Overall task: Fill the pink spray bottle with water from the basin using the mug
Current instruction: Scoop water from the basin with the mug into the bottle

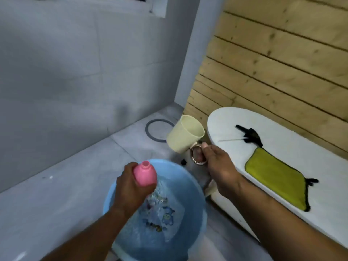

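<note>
My left hand [130, 187] grips the pink spray bottle [145, 175] over the far rim of the blue basin [195, 219]. The bottle's neck is uncapped and points up and away. Water with ripples fills the basin, and a cartoon print shows on its bottom. My right hand [216, 166] holds the cream mug [184, 133] by its ring handle, up and to the right of the bottle. The mug is tipped, its open mouth facing up and right. Nothing pours from it at this moment.
A white oval table [282, 153] stands on the right with the black spray head [250, 135] and a yellow-green cloth [276, 178] on it. Behind it is a wooden slat wall [273, 63]. A grey ring [159, 132] lies on the tiled floor near the grey wall.
</note>
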Tool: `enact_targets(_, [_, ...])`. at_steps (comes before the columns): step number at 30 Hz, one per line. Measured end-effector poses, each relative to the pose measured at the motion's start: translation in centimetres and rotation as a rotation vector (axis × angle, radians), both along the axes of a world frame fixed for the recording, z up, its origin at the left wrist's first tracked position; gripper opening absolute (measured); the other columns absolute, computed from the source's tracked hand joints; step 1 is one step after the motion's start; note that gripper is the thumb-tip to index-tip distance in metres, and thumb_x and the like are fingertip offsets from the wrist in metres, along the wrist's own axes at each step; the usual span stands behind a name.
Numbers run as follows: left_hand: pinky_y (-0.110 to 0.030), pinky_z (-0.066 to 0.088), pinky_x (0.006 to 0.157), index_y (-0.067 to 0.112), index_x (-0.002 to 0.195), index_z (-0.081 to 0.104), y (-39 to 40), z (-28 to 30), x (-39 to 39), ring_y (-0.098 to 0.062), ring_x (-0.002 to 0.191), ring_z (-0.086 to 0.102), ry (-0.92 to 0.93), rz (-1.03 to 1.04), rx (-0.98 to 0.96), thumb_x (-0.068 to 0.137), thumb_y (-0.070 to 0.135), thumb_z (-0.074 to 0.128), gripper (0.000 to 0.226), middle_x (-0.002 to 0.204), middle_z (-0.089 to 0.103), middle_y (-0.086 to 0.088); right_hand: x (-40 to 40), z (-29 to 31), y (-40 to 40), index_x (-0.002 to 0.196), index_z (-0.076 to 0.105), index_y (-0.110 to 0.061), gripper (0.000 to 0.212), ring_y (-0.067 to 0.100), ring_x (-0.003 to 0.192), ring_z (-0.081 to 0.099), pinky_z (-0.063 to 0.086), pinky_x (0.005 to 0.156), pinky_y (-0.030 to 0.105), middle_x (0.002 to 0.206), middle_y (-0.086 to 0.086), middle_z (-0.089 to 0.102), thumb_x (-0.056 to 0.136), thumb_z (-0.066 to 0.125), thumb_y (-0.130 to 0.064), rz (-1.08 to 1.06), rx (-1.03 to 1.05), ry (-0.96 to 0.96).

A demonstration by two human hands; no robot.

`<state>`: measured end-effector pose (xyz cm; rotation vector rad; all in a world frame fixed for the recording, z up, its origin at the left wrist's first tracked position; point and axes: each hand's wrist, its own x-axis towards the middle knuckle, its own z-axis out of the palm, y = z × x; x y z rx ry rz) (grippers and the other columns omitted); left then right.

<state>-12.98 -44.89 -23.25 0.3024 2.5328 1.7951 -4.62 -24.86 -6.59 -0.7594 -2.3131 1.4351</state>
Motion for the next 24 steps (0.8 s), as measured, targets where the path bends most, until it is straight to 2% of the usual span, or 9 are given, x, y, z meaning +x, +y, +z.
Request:
enact_targets(3, [-0.034,0.052,0.069,0.031,0.118,0.050,0.1,2.2,-0.4,-0.023,0.091,0.064,0.008,-0.053,0.006,0.054,0.025,0.101,0.082,0.107,0.065,0.000,0.9,4.9,2.4,0.079,0.060,-0.013,0.034,0.000,0.044,0.046,0.033,0.048,0.017,0.066,-0.002,0.060,0.103,0.042,-0.030,-0.047,-0.016,0.037])
enact_targets(6, [-0.044,0.058,0.070,0.032,0.119,0.047,0.3,4.1,-0.8,-0.029,0.094,0.064,-0.011,-0.094,0.039,0.045,0.035,0.100,0.090,0.109,0.061,-0.002,2.3,8.6,5.2,0.087,0.059,-0.014,0.030,0.012,0.051,0.042,0.027,0.046,0.023,0.072,0.001,0.060,0.102,0.040,-0.031,-0.124,-0.091,0.039])
enact_targets(9, [-0.037,0.055,0.065,0.029,0.120,0.046,1.3,6.4,-0.9,-0.029,0.096,0.062,-0.023,-0.134,0.048,0.045,0.034,0.094,0.089,0.110,0.059,-0.004,4.2,10.9,7.5,0.088,0.057,-0.014,0.024,0.016,0.051,0.037,0.021,0.044,0.022,0.071,0.002,0.057,0.098,0.038,-0.025,-0.168,-0.132,0.074])
enact_targets(12, [-0.034,0.055,0.063,0.021,0.127,0.050,3.2,9.0,-1.1,-0.028,0.097,0.064,-0.036,-0.191,0.074,0.038,0.039,0.090,0.099,0.113,0.061,-0.005,6.0,11.7,9.7,0.081,0.053,-0.015,0.023,0.011,0.039,0.040,0.022,0.045,0.023,0.066,0.002,0.052,0.096,0.036,-0.019,-0.230,-0.152,0.078])
enact_targets(15, [-0.039,0.059,0.069,0.023,0.131,0.052,5.1,11.1,-1.2,-0.028,0.100,0.066,-0.018,-0.245,0.073,0.034,0.046,0.092,0.107,0.118,0.064,-0.006,8.2,11.8,12.1,0.074,0.053,-0.016,0.028,0.014,0.047,0.033,0.022,0.044,0.025,0.064,0.002,0.050,0.097,0.037,-0.018,-0.355,-0.200,0.047])
enact_targets(18, [-0.042,0.060,0.071,0.024,0.131,0.051,6.2,12.5,-0.8,-0.030,0.102,0.065,-0.011,-0.268,0.062,0.044,0.032,0.101,0.100,0.121,0.063,-0.006,11.2,11.6,15.3,0.082,0.056,-0.012,0.019,0.017,0.050,0.027,0.018,0.043,0.024,0.069,0.009,0.049,0.093,0.041,-0.016,-0.518,-0.259,0.056])
enact_targets(20, [-0.045,0.062,0.072,0.024,0.130,0.055,6.6,12.9,-0.8,-0.030,0.101,0.067,-0.008,-0.295,0.053,0.039,0.039,0.101,0.103,0.118,0.066,-0.005,13.5,11.2,17.8,0.084,0.056,-0.009,0.016,0.017,0.051,0.027,0.017,0.045,0.024,0.075,0.013,0.046,0.092,0.041,-0.013,-0.578,-0.262,0.082])
enact_targets(24, [-0.045,0.062,0.070,0.017,0.127,0.060,6.4,13.1,-0.8,-0.032,0.096,0.069,-0.009,-0.293,0.057,0.027,0.049,0.094,0.110,0.112,0.069,-0.009,17.5,9.6,21.9,0.084,0.055,-0.004,0.024,0.016,0.049,0.030,0.022,0.044,0.024,0.073,0.012,0.047,0.096,0.038,-0.016,-0.669,-0.279,0.072])
